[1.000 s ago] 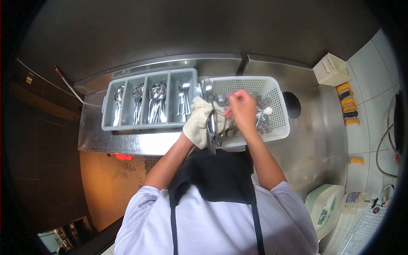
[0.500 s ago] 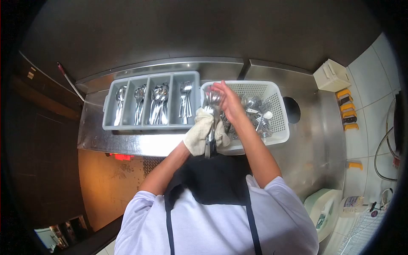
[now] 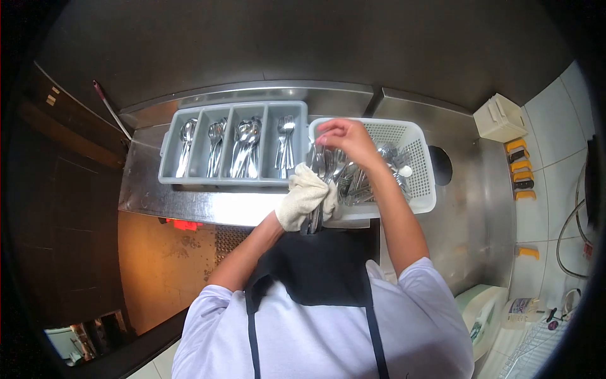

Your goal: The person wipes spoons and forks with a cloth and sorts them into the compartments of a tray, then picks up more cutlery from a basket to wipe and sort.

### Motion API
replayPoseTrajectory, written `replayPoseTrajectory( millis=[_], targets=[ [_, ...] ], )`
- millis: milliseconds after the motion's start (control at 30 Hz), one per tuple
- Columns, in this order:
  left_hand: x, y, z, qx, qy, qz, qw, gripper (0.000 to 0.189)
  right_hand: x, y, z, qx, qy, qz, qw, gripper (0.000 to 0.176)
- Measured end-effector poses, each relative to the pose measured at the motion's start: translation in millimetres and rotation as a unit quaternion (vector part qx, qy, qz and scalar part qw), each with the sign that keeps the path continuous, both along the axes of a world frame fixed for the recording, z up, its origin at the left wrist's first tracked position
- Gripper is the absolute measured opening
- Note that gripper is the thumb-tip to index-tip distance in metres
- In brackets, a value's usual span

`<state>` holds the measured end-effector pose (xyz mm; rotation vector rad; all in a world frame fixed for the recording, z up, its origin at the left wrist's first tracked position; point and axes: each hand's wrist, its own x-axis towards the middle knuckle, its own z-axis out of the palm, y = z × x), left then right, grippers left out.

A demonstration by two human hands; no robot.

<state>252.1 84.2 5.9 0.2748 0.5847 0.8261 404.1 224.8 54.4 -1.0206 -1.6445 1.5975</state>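
Wrapped in a whitish cloth (image 3: 301, 197), my left hand (image 3: 289, 218) is closed round a bundle of cutlery (image 3: 320, 167), handles toward my apron. My right hand (image 3: 344, 139) is just above the heads of the bundle, its fingers curled with thumb and fingertips close together; whether something is between them is too small to tell. Beneath and right of my hands, a white perforated basket (image 3: 424, 183) holds loose cutlery (image 3: 391, 165). On the left a grey four-compartment tray (image 3: 268, 182) holds spoons (image 3: 187, 136) in its leftmost section and forks (image 3: 286, 129) in its rightmost.
Both containers stand on a steel counter (image 3: 151, 202) against a steel back wall. A cream container (image 3: 499, 118) is at the back right, near yellow-handled tools (image 3: 521, 165) on the tiled wall. A black round object (image 3: 440, 165) lies right of the basket.
My right hand has drawn its fingers in over the bundle's heads. The cutlery in my left hand has spread slightly. Tray and basket appear slightly further right as the view shifts.
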Motion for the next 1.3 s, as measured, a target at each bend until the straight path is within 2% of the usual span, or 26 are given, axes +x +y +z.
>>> replayPoseTrajectory(
  millis=[67, 133, 167, 200, 233, 300, 433, 500, 533, 567, 633, 700, 767, 800, 867, 967, 1067, 1133, 1200, 1233, 1300],
  targets=[
    [-7, 3, -8, 0.121, 0.018, -0.051, 0.991, 0.019, 2, 8, 10, 0.001, 0.022, -0.019, 1.000, 0.022],
    [-6, 5, -62, 0.192, 0.193, -0.063, 0.960, 0.015, 1, 9, 27, -0.012, 0.057, -0.060, 0.996, 0.020],
    [-6, 6, -72, 0.224, 0.213, -0.061, 0.949, 0.014, -1, 7, 38, -0.005, 0.071, -0.091, 0.993, 0.018],
    [-6, 7, -75, 0.255, 0.233, -0.057, 0.937, 0.014, -1, 10, 40, 0.004, 0.087, -0.113, 0.990, 0.017],
    [-8, 8, -78, 0.284, 0.186, -0.047, 0.939, 0.014, -1, 15, 42, 0.013, 0.103, -0.134, 0.985, 0.017],
    [-7, 8, -78, 0.337, 0.173, -0.032, 0.925, 0.016, -1, 18, 47, 0.036, 0.145, -0.166, 0.975, 0.015],
    [-4, 6, -57, 0.432, 0.306, -0.011, 0.849, 0.019, 0, 7, 75, 0.131, 0.183, -0.256, 0.940, 0.015],
    [-4, 7, -46, 0.370, 0.253, -0.003, 0.894, 0.023, -2, -11, 101, 0.265, 0.214, -0.315, 0.886, 0.013],
    [-6, 9, -38, 0.291, 0.176, -0.003, 0.940, 0.025, -2, -20, 106, 0.330, 0.228, -0.342, 0.850, 0.013],
    [-8, 11, -28, 0.210, 0.103, -0.001, 0.972, 0.028, -2, -32, 103, 0.410, 0.170, -0.305, 0.843, 0.013],
    [-12, 9, -16, 0.114, 0.016, -0.004, 0.993, 0.033, 1, -60, 97, 0.556, 0.046, -0.229, 0.797, 0.015],
    [-16, 11, -31, 0.151, -0.010, -0.005, 0.988, 0.039, 0, -83, 78, 0.682, -0.019, -0.010, 0.731, 0.014],
    [-19, 10, -24, 0.141, -0.005, -0.014, 0.990, 0.036, -8, -117, 55, 0.660, -0.044, 0.130, 0.739, 0.013],
    [-18, 9, -24, 0.137, 0.001, -0.015, 0.990, 0.034, -9, -127, 37, 0.653, -0.096, 0.216, 0.719, 0.014],
    [-18, 5, -22, 0.132, 0.008, -0.004, 0.991, 0.031, -9, -134, 13, 0.609, -0.118, 0.316, 0.718, 0.017],
    [-25, -3, -17, 0.123, 0.005, 0.051, 0.991, 0.027, 2, -140, 20, 0.580, -0.021, 0.152, 0.800, 0.020],
    [-38, -9, -30, 0.084, -0.024, 0.133, 0.987, 0.024, 39, -120, -4, 0.521, -0.107, -0.044, 0.846, 0.020],
    [-53, -17, -55, 0.039, -0.048, 0.164, 0.985, 0.020, 69, -85, -48, 0.379, -0.188, -0.089, 0.902, 0.020],
    [-58, -26, -64, 0.018, -0.051, 0.162, 0.985, 0.021, 93, -55, -81, 0.348, -0.298, -0.015, 0.889, 0.024],
    [-53, -34, -49, 0.025, -0.041, 0.160, 0.986, 0.024, 95, -51, -102, 0.341, -0.326, 0.022, 0.881, 0.026],
    [-55, -38, -47, 0.107, 0.053, 0.140, 0.983, 0.024, 92, -45, -126, 0.326, -0.380, 0.099, 0.860, 0.031]
  ],
)
